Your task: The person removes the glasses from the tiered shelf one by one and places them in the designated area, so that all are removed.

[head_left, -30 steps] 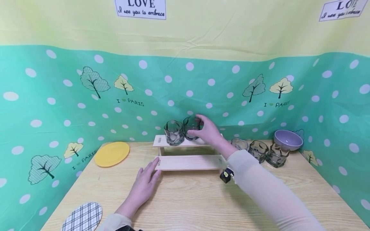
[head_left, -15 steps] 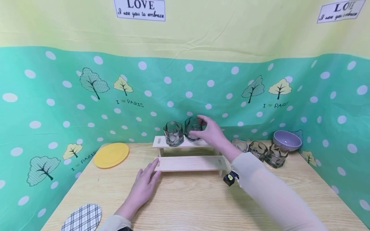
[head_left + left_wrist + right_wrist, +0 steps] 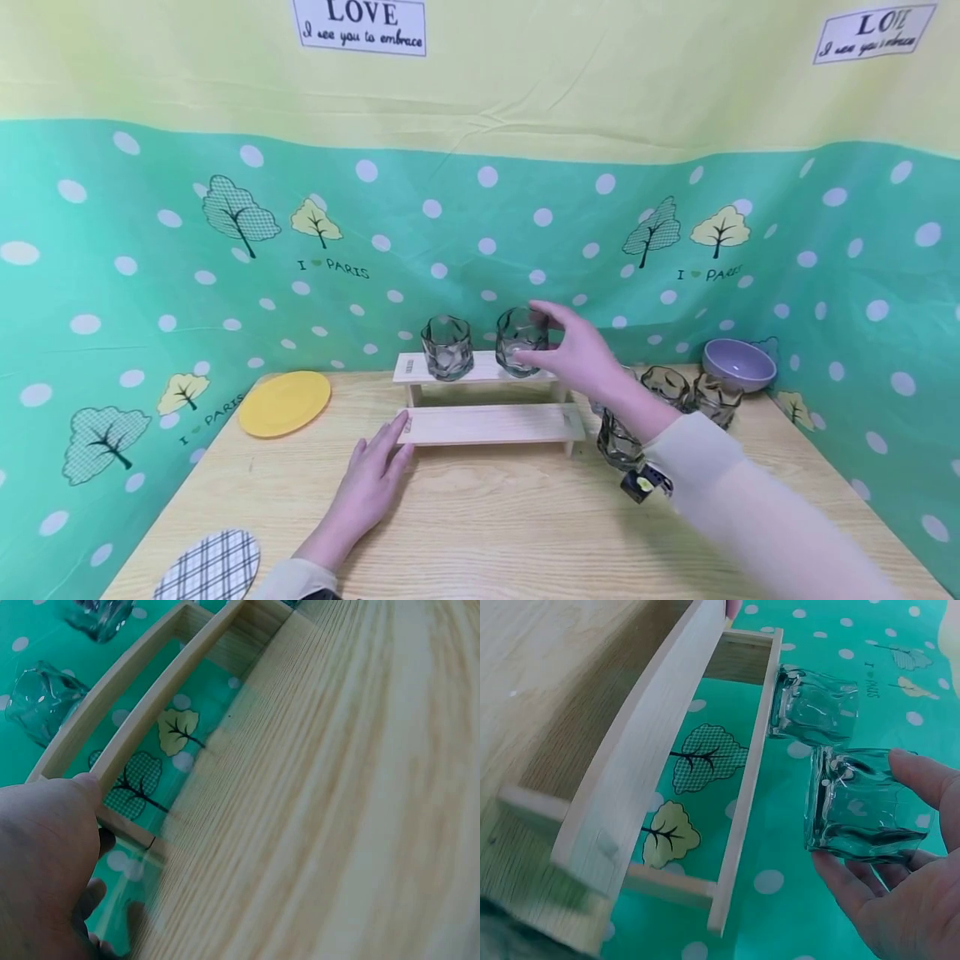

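Note:
A two-tier wooden rack (image 3: 491,422) stands mid-table. Two clear faceted glasses stand on its top shelf. The left glass (image 3: 447,348) stands free. My right hand (image 3: 551,342) holds the right glass (image 3: 519,340), thumb and fingers curled round its sides. The right wrist view shows that held glass (image 3: 859,802) between thumb and fingers, with the other glass (image 3: 814,705) beyond it. My left hand (image 3: 375,475) lies flat on the table with straight fingers, and its fingertips touch the left end of the lower shelf (image 3: 142,735).
Three more glasses stand right of the rack: one (image 3: 617,437) by my right wrist, two (image 3: 663,385) (image 3: 716,392) further back. A purple bowl (image 3: 738,364) sits at the back right. A yellow plate (image 3: 285,402) lies left, a plaid coaster (image 3: 213,567) at the front left.
My right hand has moved the glass it holds to the right along the top shelf, away from the other glass. The left hand has stayed put.

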### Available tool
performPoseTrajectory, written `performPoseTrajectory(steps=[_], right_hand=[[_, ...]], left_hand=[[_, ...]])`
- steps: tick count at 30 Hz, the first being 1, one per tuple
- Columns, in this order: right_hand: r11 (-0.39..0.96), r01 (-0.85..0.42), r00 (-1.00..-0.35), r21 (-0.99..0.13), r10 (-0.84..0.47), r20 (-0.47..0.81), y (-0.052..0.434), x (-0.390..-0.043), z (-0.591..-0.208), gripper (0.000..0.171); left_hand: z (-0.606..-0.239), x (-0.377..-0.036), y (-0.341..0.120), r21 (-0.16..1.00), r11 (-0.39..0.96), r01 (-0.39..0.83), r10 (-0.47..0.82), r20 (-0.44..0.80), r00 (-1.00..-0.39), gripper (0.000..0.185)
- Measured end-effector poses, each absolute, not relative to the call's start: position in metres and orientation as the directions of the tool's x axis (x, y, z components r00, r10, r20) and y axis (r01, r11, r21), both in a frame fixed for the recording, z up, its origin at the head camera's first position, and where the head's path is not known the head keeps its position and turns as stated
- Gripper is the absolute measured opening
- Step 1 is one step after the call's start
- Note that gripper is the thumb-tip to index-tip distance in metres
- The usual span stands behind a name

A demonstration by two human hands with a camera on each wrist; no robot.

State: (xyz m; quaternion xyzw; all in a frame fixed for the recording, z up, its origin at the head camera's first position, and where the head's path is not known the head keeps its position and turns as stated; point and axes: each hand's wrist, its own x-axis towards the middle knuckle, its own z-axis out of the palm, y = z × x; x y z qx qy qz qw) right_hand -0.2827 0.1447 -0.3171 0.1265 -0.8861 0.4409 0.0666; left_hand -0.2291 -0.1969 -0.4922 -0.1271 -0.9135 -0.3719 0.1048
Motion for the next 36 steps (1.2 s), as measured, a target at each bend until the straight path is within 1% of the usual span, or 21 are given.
performPoseTrajectory(steps=[4, 13, 19, 23, 29, 36], right_hand=[[0.607, -0.295, -0.955, -0.738, -0.179, 0.235, 0.158, -0.270, -0.314, 0.097], [0.618, -0.294, -0.956, -0.729, -0.184, 0.230, 0.191, -0.246, -0.312, 0.098], [0.627, -0.277, -0.961, -0.728, -0.173, 0.217, 0.212, -0.228, -0.312, 0.098], [0.647, -0.281, -0.959, -0.709, -0.167, 0.228, 0.225, -0.219, -0.312, 0.098], [0.694, -0.277, -0.957, -0.665, -0.136, 0.256, 0.247, -0.209, -0.311, 0.100], [0.715, -0.232, -0.967, -0.659, -0.097, 0.235, 0.269, -0.200, -0.312, 0.101]], left_hand=[[-0.492, -0.229, -0.197, 0.654, 0.687, 0.316, 0.156, 0.292, -0.944, 0.059], [-0.494, -0.230, -0.198, 0.650, 0.684, 0.332, 0.162, 0.308, -0.937, 0.059], [-0.492, -0.229, -0.197, 0.653, 0.684, 0.326, 0.164, 0.298, -0.940, 0.059], [-0.491, -0.229, -0.197, 0.655, 0.685, 0.319, 0.163, 0.288, -0.944, 0.059], [-0.490, -0.230, -0.197, 0.655, 0.682, 0.325, 0.167, 0.293, -0.941, 0.059], [-0.491, -0.230, -0.197, 0.654, 0.679, 0.335, 0.170, 0.304, -0.937, 0.058]])
